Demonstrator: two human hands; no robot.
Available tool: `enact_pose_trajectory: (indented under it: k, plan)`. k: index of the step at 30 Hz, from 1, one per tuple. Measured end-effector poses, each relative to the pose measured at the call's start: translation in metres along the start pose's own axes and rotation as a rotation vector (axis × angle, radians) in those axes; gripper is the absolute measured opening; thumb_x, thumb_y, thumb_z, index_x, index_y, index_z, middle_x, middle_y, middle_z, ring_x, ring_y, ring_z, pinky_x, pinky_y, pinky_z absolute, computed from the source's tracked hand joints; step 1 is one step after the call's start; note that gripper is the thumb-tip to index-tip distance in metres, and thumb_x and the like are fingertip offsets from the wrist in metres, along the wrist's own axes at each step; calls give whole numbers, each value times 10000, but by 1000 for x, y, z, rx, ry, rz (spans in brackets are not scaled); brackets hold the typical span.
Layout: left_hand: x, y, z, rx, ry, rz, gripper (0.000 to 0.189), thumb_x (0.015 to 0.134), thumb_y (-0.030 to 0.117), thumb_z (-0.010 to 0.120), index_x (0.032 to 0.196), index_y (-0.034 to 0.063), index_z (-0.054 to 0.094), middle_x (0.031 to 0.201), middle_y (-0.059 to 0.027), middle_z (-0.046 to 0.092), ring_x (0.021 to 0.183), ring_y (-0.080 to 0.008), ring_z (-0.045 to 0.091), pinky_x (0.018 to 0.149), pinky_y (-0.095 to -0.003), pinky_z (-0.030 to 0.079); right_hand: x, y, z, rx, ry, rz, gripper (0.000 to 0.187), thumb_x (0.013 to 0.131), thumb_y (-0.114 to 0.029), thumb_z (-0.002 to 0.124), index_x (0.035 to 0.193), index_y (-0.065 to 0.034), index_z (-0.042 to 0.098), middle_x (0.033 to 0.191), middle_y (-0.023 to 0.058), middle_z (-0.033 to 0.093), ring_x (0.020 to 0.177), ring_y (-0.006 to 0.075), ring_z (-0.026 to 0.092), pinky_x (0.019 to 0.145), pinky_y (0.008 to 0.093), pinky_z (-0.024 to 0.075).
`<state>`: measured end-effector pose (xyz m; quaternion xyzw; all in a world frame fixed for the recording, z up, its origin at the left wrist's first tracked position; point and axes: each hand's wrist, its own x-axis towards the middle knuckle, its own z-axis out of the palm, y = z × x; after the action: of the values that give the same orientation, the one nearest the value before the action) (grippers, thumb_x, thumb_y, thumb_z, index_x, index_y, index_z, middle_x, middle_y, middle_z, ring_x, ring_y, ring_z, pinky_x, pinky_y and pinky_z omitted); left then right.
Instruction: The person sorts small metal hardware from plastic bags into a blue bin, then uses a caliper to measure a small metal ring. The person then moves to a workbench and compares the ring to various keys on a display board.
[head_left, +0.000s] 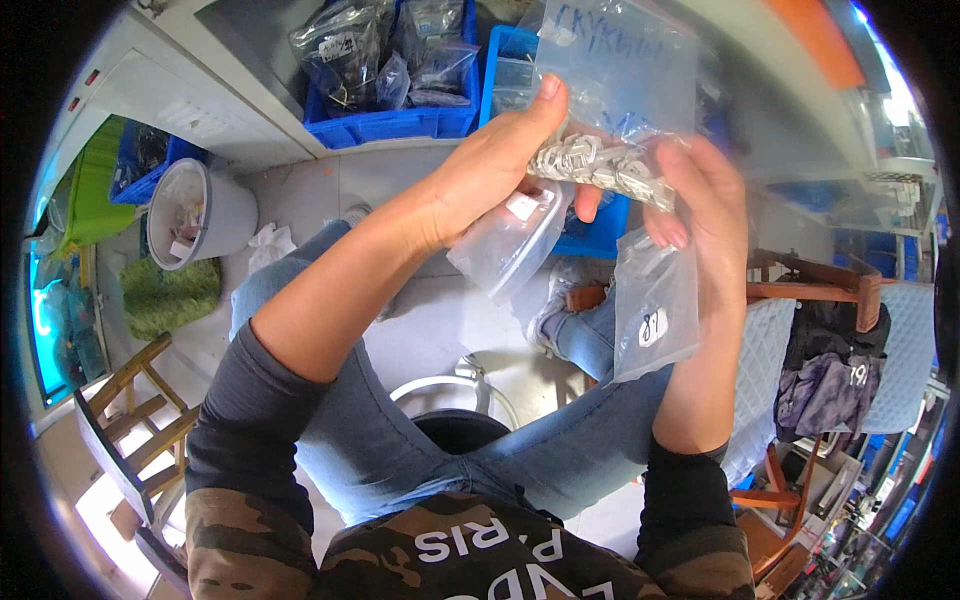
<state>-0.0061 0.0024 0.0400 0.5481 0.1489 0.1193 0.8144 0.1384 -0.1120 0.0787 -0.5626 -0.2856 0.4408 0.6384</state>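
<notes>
Between my two hands is a large clear plastic bag (622, 64) with handwriting on it, its upper part standing up. A row of small silvery metal parts (592, 163) lies bunched along its bottom. My left hand (499, 161) grips the left end, thumb raised against the bag. At the other end, my right hand (709, 195) pinches the bag with its fingers. A smaller zip bag (514, 244) with a white label hangs below my left hand. From under my right hand hangs another small labelled bag (652, 300); how each is held is partly hidden.
A blue plastic crate (390, 126) full of bagged parts stands at the back. A second blue crate (592, 244) is partly hidden below my hands. To the left are a waste bin (232, 210) and a wooden stool (154, 427). Dark clothing (832, 382) lies on a chair at right.
</notes>
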Motion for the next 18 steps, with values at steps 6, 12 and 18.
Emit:
enact_pose_trajectory:
  k: [6, 12, 18]
  plan:
    - [2, 5, 2, 92, -3, -48, 573, 901, 520, 285, 1048, 62, 595, 645, 2, 575, 503, -30, 412, 432, -182, 303, -1, -3, -10, -128, 28, -23, 190, 807, -157, 617, 903, 7, 618, 603, 7, 529, 372, 28, 362, 344, 177, 271]
    - [0, -5, 6, 196, -121, -39, 613, 882, 562, 277, 1091, 79, 590, 628, 4, 569, 519, -31, 429, 435, -171, 284, -6, -11, -20, -58, 51, -82, 227, 806, -156, 612, 961, 9, 613, 581, -5, 511, 375, 24, 357, 347, 181, 276]
    - [9, -36, -5, 490, -21, -25, 539, 857, 509, 429, 1106, 41, 530, 730, -28, 582, 633, -73, 530, 494, -181, 353, -1, -3, -34, -344, 80, -150, 166, 775, -133, 651, 902, -27, 655, 614, 10, 569, 381, 25, 356, 361, 180, 279]
